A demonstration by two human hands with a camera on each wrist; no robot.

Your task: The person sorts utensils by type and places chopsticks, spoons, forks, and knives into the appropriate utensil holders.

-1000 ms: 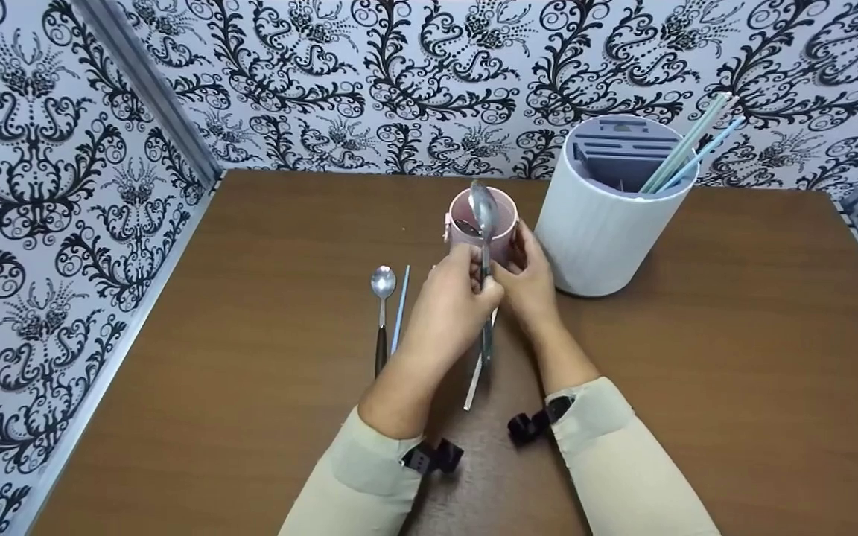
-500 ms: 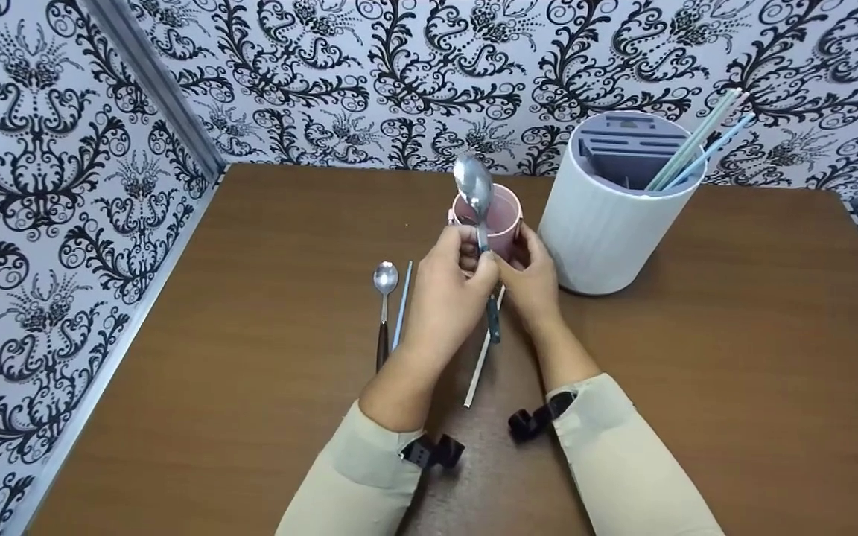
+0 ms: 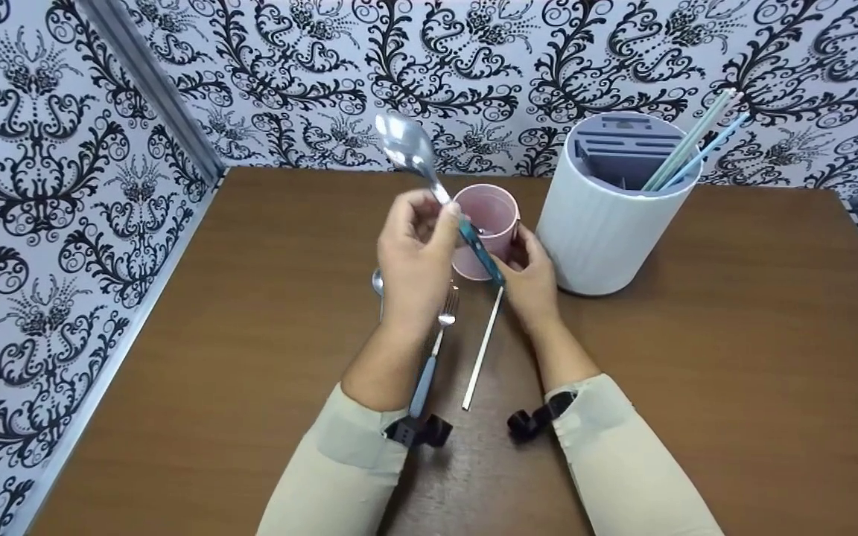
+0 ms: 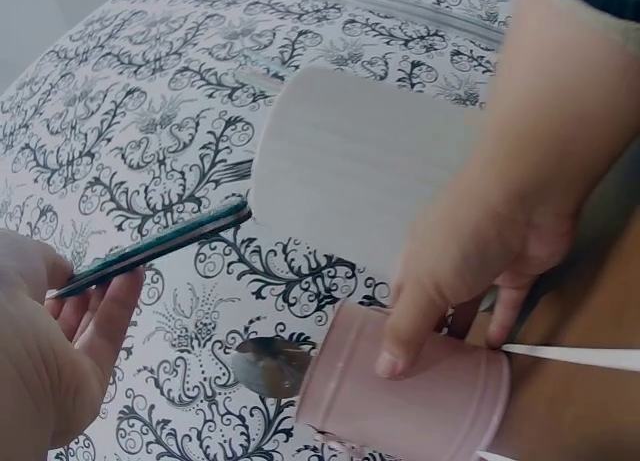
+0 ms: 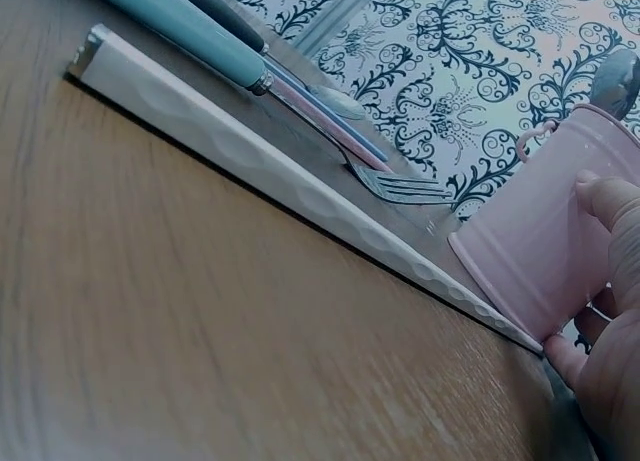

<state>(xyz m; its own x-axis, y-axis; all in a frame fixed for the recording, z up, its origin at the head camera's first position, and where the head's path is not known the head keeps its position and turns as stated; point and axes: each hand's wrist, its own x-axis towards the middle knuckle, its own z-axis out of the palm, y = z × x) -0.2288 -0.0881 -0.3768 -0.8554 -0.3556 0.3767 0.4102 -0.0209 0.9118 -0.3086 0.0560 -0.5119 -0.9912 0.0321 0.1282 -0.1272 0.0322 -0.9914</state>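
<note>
In the head view my left hand (image 3: 418, 249) pinches a spoon (image 3: 407, 145) by its teal handle, bowl up and to the left. My right hand (image 3: 532, 279) grips the side of a small pink bucket (image 3: 487, 197) standing on the table. Another spoon's bowl (image 4: 272, 367) pokes out of the bucket's mouth in the left wrist view; in the head view it is mostly hidden. Near the hands lie a fork (image 3: 424, 380) with a blue handle and a pale chopstick (image 3: 482, 350). A further spoon (image 3: 377, 283) is largely covered by my left arm.
A white utensil holder (image 3: 608, 238) with a grey slotted insert stands right of the bucket. Green chopsticks (image 3: 690, 141) and a blue one (image 3: 719, 141) lean in it. Blue and pink sticks (image 5: 335, 129) lie beyond the fork. Patterned walls (image 3: 310, 74) border the brown table (image 3: 734, 357).
My left hand has lifted the spoon up and left, away from the bucket, tilting it. The fork has come into sight under my left arm. My right hand stays on the bucket.
</note>
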